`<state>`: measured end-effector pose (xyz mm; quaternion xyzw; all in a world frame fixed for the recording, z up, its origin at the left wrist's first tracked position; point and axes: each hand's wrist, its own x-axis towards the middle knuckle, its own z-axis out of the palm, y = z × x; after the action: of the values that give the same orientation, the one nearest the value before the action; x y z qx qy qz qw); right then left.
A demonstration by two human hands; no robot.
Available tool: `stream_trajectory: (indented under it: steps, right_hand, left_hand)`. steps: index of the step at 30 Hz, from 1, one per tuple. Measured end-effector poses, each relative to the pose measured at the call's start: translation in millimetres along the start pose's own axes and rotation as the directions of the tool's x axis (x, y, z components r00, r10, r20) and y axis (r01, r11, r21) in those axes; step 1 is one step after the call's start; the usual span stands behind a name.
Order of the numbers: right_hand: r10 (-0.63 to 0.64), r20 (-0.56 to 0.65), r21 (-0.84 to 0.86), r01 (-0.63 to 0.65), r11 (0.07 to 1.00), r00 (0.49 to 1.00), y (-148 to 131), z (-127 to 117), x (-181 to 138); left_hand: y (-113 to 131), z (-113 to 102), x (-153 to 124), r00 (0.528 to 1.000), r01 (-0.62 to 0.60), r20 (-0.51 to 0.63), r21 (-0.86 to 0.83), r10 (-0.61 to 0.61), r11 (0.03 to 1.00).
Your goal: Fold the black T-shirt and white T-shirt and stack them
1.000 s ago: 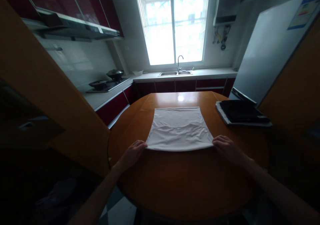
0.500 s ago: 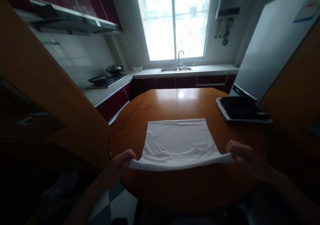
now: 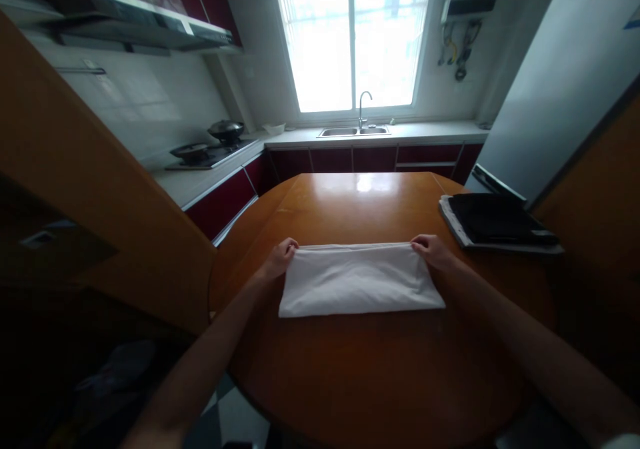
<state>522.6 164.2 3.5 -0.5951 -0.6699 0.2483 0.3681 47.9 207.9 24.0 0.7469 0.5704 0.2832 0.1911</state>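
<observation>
A white cloth [image 3: 360, 280] lies folded into a flat band on the round wooden table [image 3: 380, 369]. My left hand [image 3: 281, 257] pinches the cloth's far left corner, fingers closed on the fabric. At the far right corner my right hand [image 3: 433, 250] grips the cloth the same way. Both forearms stretch out over the table on either side of the cloth.
A stack of dark folded items on a pale base [image 3: 495, 221] sits at the table's right edge. Beyond are a counter with a sink [image 3: 354, 131] under the window, a hob with pans [image 3: 207, 149] on the left and a grey fridge [image 3: 545, 96] on the right.
Both hands lifted the cloth's near edge and carried it away from me onto the far edge, folding the cloth in half. The hands now rest at the far corners.
</observation>
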Motion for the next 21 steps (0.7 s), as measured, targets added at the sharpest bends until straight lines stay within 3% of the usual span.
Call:
stream_trajectory:
  steps: [3,9,12,15,19,21]
  right_hand:
    - [0.006,0.011,0.006,-0.006,1.000,1.000,14,6,4]
    - [-0.014,-0.012,0.027,0.014,1.000,1.000,18,-4,20]
    - [0.009,-0.002,-0.052,-0.009,0.999,1.000,22,3,30]
    - [0.033,-0.021,-0.233,-0.037,0.972,0.999,24,12,30]
    - [-0.103,-0.150,-0.472,0.021,0.881,0.983,5,26,15]
    - [-0.179,-0.128,-0.512,0.089,0.854,0.976,-14,41,8]
  left_hand:
    - [-12,7,7,1.000,-0.009,0.012,0.012,0.009,1.000]
    - [-22,-1,25,0.998,-0.069,0.019,0.070,0.068,0.995]
    - [-28,10,38,0.998,-0.053,0.047,0.135,0.047,0.989]
    - [-31,21,41,0.997,-0.057,0.060,0.149,0.049,0.987]
    - [-12,30,29,0.987,-0.110,-0.078,0.314,0.142,0.943]
    - [9,42,22,0.969,-0.202,-0.055,0.386,0.241,0.900]
